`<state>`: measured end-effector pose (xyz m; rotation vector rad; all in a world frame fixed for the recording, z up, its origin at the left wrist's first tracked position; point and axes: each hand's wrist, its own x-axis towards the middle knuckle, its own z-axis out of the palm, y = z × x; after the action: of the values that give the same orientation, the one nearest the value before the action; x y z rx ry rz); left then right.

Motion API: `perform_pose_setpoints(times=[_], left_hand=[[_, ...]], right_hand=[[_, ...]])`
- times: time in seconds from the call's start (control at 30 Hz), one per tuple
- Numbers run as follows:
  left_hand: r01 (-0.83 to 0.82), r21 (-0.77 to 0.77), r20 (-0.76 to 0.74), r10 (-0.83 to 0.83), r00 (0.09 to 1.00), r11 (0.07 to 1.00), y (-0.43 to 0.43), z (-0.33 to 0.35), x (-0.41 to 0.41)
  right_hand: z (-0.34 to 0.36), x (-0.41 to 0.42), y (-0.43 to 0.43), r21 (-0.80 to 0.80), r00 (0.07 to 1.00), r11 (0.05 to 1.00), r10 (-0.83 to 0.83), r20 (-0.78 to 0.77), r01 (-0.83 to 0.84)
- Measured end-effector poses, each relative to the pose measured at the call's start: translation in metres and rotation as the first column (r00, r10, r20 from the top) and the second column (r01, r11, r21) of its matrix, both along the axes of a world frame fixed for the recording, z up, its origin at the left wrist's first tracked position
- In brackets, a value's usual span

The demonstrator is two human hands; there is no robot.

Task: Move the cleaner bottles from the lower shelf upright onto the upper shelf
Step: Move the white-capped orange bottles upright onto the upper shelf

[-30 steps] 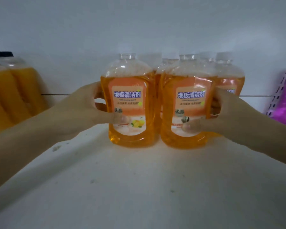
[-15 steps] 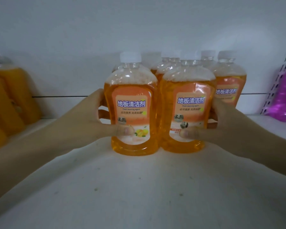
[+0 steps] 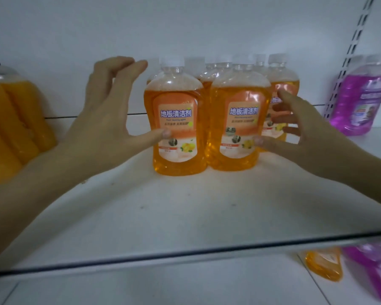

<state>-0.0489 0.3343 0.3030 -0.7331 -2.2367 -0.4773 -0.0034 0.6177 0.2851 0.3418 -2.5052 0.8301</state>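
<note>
Where the upper shelf [image 3: 185, 216] meets its white back panel, a cluster of orange cleaner bottles stands upright, two in front and several more crowded behind. The front left bottle [image 3: 176, 128] and the front right bottle [image 3: 240, 122] stand side by side, touching or nearly so. Each is clear plastic filled with amber-orange liquid up to the shoulder, with a rounded dome above and a narrow neck. The left one shows a white cap; the right one's top is hard to make out. Their labels are peach and white, with blue Chinese characters across the middle and a small picture of yellow fruit low on the right.

The left hand [image 3: 103, 119] is spread wide, fingers raised beside the left bottle, its thumb tip at the label's edge. The right hand [image 3: 301, 128] is likewise splayed, thumb just at the right bottle's label, fingers reaching in front of the bottles behind. Neither hand grips anything.

Large orange jugs [image 3: 13, 124] sit at the far left and a purple bottle [image 3: 361, 97] at the far right. Below the shelf's dark front edge, on the lower shelf [image 3: 163, 287], an orange bottle [image 3: 323, 265] and a purple one [image 3: 376, 269] show only in part.
</note>
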Motion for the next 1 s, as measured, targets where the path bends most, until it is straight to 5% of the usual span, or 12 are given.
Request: perform_pose_setpoints(times=[0.27, 0.47, 0.7, 1.0], left_hand=[[0.025, -0.310, -0.135, -0.070, 0.988, 0.950, 0.019, 0.000, 0.050], [0.077, -0.202, -0.072, -0.093, 0.993, 0.976, 0.064, -0.033, 0.116], [0.051, 0.228, 0.134, -0.083, 0.987, 0.972, 0.132, -0.138, 0.226], [-0.156, 0.453, 0.574, -0.153, 0.805, 0.878, 0.216, -0.280, 0.278]], right_hand=[[-0.010, 0.045, 0.031, 0.273, 0.995, 0.961, 0.074, -0.064, -0.054], [-0.034, 0.103, 0.069, 0.341, 0.980, 0.933, 0.163, -0.116, -0.115], [-0.118, 0.198, 0.127, 0.144, 0.975, 0.983, 0.140, -0.170, -0.116], [-0.267, 0.298, 0.166, -0.334, 0.972, 0.931, -0.072, 0.223, 0.145]])
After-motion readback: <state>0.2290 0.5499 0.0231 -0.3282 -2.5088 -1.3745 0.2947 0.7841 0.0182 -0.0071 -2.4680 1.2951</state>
